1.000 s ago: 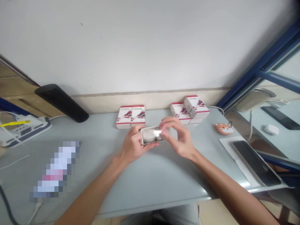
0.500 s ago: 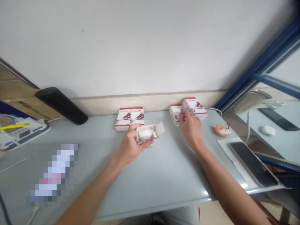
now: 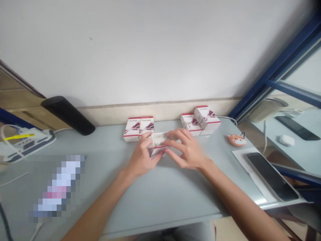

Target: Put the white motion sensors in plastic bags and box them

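While your left hand curls around the left end of a small white carton, its fingers bent over the top edge, your right hand stands half open at the carton's other end with its fingers spread and reaching in. Blur on those fingers keeps you from seeing whether they grip the card or only brush it. The carton sits in front of you, low over the pale grey table, though you cannot tell if it touches the surface. A red strip shows along its lower edge, and your hands and the card hide whatever may be inside. The step in hand looks like work on the carton itself, perhaps squaring or fitting its end, so the next move calls for a steady left hand while your right fingers settle firmly on that end. Just behind your hands stand two red-and-white boxes side by side, and farther right lie two more red-and-white boxes, one propped at a tilt on the other. Beyond those are an orange fox-faced trinket and a black phone lying on a white sheet
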Action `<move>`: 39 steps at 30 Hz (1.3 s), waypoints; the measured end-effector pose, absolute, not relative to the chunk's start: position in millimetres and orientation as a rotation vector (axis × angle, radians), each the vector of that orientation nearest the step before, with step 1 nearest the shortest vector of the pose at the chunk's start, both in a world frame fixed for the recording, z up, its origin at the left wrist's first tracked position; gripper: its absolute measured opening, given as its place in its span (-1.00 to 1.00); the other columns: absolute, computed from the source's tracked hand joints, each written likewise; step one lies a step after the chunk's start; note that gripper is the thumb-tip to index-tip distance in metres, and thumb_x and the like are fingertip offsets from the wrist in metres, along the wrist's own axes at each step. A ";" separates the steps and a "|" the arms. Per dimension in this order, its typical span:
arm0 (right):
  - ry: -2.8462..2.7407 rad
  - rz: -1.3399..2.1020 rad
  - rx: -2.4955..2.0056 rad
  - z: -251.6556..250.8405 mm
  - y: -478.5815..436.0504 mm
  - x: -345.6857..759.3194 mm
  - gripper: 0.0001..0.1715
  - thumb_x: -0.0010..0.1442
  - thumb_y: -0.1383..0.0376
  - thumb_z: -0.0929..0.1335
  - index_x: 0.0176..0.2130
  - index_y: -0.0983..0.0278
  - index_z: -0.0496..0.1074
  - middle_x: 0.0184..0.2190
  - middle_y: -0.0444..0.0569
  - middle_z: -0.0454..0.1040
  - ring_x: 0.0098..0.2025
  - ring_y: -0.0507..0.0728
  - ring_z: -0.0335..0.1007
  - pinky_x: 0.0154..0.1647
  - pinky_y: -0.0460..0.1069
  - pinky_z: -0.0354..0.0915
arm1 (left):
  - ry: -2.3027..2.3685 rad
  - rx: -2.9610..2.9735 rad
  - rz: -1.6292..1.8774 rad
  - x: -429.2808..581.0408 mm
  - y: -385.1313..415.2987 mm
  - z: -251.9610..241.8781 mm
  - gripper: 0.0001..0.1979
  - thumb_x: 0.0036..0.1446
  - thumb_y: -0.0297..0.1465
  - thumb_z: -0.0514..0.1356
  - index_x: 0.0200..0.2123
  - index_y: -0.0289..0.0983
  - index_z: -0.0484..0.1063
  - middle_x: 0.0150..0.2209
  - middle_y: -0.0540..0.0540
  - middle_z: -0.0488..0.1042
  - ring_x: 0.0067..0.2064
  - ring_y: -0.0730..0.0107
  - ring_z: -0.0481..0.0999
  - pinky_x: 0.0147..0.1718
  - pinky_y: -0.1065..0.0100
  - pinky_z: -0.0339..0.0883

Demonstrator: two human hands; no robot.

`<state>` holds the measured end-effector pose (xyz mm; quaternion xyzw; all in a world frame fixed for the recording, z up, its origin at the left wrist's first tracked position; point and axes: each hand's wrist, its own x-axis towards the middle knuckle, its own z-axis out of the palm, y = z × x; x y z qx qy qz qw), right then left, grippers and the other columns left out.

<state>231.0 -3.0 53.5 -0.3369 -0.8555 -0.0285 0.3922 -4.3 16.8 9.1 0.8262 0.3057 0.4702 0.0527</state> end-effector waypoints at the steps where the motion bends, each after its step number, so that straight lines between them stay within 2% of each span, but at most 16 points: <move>1: -2.192 -0.069 -0.861 51.2 -1.5 230.5 -0.75 0.38 0.24 0.38 0.03 0.16 0.55 0.03 0.08 0.53 0.01 0.25 0.44 0.05 0.21 0.40 | 0.932 2.505 1.438 -4.1 16.9 8.2 -0.35 0.20 -0.45 0.39 0.17 -0.10 0.05 0.21 -0.32 0.30 0.25 0.04 0.47 0.08 -0.06 0.49; 6: -2.181 -0.158 -0.792 41.6 13.7 241.2 -0.77 0.37 0.31 0.42 0.03 0.20 0.52 0.03 0.05 0.62 0.07 0.25 0.49 0.07 0.18 0.46 | 1.011 2.472 1.384 -4.4 17.7 5.4 -0.37 0.26 -0.41 0.36 0.21 -0.09 0.05 0.24 -0.32 0.33 0.26 0.07 0.46 0.09 -0.02 0.47; 15: -2.144 -0.108 -0.746 48.7 10.9 245.8 -0.81 0.34 0.33 0.46 -0.05 0.13 0.50 -0.11 -0.02 0.67 -0.05 0.22 0.57 -0.04 0.14 0.51 | 1.056 2.445 1.187 -7.0 12.4 18.2 -0.43 0.30 -0.34 0.32 0.24 -0.02 0.11 0.26 -0.26 0.34 0.25 0.04 0.49 0.12 0.01 0.48; 21: -2.101 -0.033 -0.775 49.0 7.4 244.8 -0.84 0.32 0.35 0.47 -0.16 0.13 0.43 -0.10 -0.02 0.66 -0.06 0.22 0.57 -0.08 0.15 0.47 | 1.153 2.401 1.106 -4.9 7.7 26.7 -0.63 0.28 -0.32 0.34 0.07 -0.08 0.29 0.20 -0.20 0.41 0.08 0.11 0.60 -0.06 0.16 0.56; 25: -2.023 0.041 -0.782 50.4 3.5 237.3 -0.83 0.30 0.38 0.47 -0.22 0.14 0.42 -0.13 -0.03 0.65 -0.15 0.20 0.56 -0.15 0.14 0.41 | 1.149 2.385 1.116 -3.8 5.8 26.8 -0.65 0.30 -0.31 0.32 0.07 -0.10 0.29 0.20 -0.21 0.40 0.10 0.13 0.59 -0.05 0.19 0.55; 28: -1.911 0.130 -0.779 54.8 3.3 237.2 -0.83 0.33 0.42 0.43 -0.22 0.14 0.44 -0.17 -0.05 0.64 -0.16 0.16 0.57 -0.12 0.11 0.42 | 1.186 2.385 1.129 -4.1 6.4 23.6 -0.74 0.28 -0.32 0.33 -0.09 -0.15 0.30 0.20 -0.22 0.40 0.09 0.13 0.59 -0.08 0.19 0.55; 30: -1.804 0.082 -0.867 56.9 7.3 244.0 -0.84 0.35 0.43 0.40 -0.19 0.14 0.47 -0.18 -0.06 0.64 -0.13 0.16 0.58 -0.06 0.11 0.43 | 1.190 2.389 1.153 -5.0 7.3 20.7 -0.74 0.28 -0.34 0.33 -0.20 -0.17 0.25 0.21 -0.24 0.38 0.08 0.12 0.59 -0.09 0.17 0.55; 34: -1.656 -0.313 -1.320 49.8 24.4 269.3 -0.83 0.38 0.36 0.37 -0.07 0.15 0.52 -0.15 -0.01 0.66 -0.06 0.27 0.53 0.05 0.17 0.36 | 1.177 2.396 1.178 -6.2 9.0 16.5 -0.70 0.27 -0.35 0.33 -0.22 -0.16 0.19 0.19 -0.26 0.38 0.10 0.08 0.58 -0.09 0.10 0.55; 36: -1.702 -0.396 -1.532 41.3 32.5 280.5 -0.75 0.40 0.38 0.30 -0.03 0.17 0.54 -0.13 0.03 0.65 -0.04 0.31 0.50 0.03 0.18 0.33 | 1.167 2.399 1.193 -6.1 9.5 16.0 -0.70 0.27 -0.35 0.33 -0.20 -0.16 0.18 0.19 -0.25 0.38 0.12 0.08 0.57 -0.07 0.08 0.55; 39: -1.814 -0.338 -1.754 29.4 38.1 288.4 -0.63 0.40 0.45 0.23 0.01 0.21 0.54 -0.06 0.07 0.64 -0.07 0.31 0.51 -0.05 0.14 0.33 | 1.170 2.396 1.223 -5.7 9.4 16.7 -0.70 0.28 -0.36 0.33 -0.17 -0.16 0.19 0.20 -0.27 0.37 0.15 0.09 0.55 -0.04 0.09 0.53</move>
